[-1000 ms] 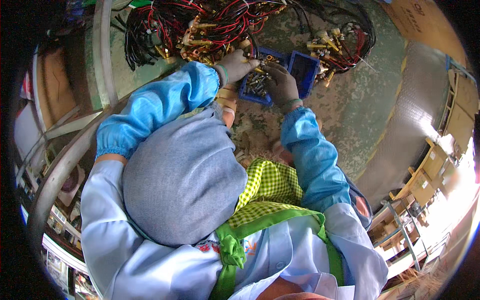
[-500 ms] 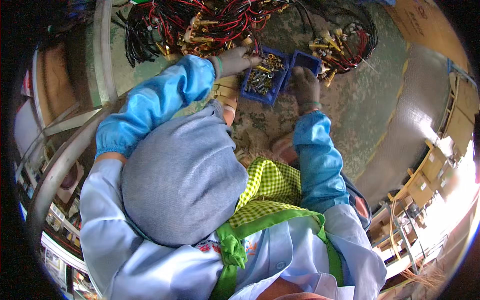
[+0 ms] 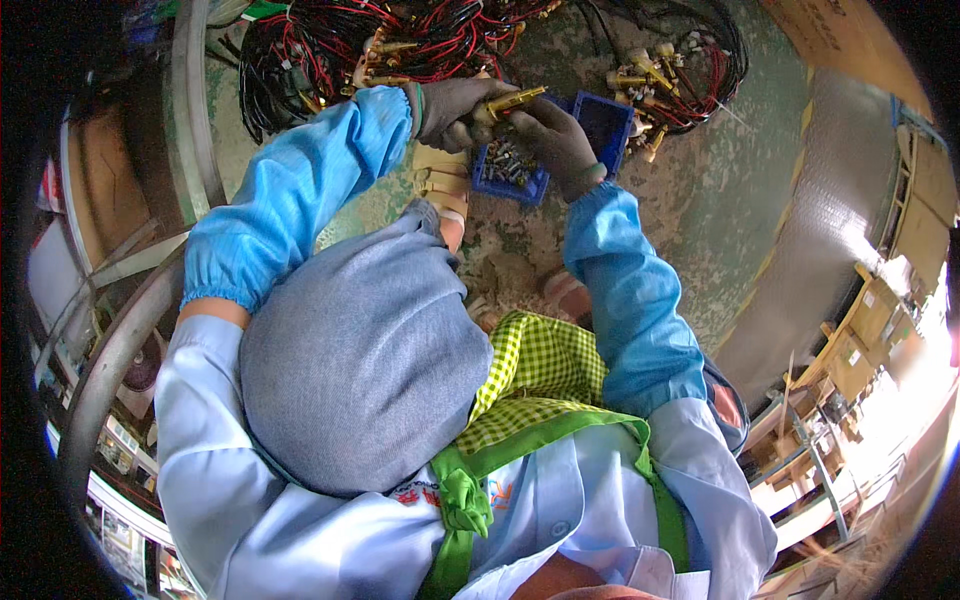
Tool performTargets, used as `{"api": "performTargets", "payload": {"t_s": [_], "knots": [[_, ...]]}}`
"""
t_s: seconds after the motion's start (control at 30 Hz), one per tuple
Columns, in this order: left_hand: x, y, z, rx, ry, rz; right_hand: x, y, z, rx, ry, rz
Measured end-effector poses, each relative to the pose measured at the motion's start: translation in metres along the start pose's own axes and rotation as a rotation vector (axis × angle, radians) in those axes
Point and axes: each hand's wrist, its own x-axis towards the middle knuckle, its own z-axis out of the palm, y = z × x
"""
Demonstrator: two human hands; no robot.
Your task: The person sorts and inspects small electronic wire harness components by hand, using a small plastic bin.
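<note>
My left hand (image 3: 452, 108), in a grey glove, grips one end of a slim brass connector (image 3: 512, 100). In a matching grey glove, my right hand (image 3: 560, 142) pinches the connector's other end from the right. Both hands hover just above a blue tray (image 3: 505, 172) filled with small metal parts. A second blue tray (image 3: 606, 124) lies right beside it, partly hidden by my right hand. Blue sleeve covers run up both forearms.
Bundles of red and black wire harness (image 3: 400, 40) with brass ends lie on the worn green floor beyond the trays, and another bundle (image 3: 685, 70) to the right. A curved metal rail (image 3: 185, 130) runs along the left. A sandalled foot (image 3: 443, 185) rests near the tray.
My hands have lifted out of the blue tray and come together. They now hold a brass connector between them, higher and slightly left of where they were sorting.
</note>
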Motion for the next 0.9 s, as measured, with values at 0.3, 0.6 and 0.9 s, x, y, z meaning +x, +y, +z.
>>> {"api": "performTargets", "payload": {"t_s": [0.3,0.6,0.9], "knots": [[0.033,-0.038,0.007,0.627,0.4,0.907,0.006,0.008,-0.014,-0.023,0.102,0.151],[0.042,-0.031,0.001,0.629,0.593,0.73,-0.019,-0.005,-0.013,-0.809,0.245,-0.476],[0.029,-0.018,0.009,0.631,0.48,0.509,-0.026,0.013,-0.011,-0.978,0.223,-0.546]]}}
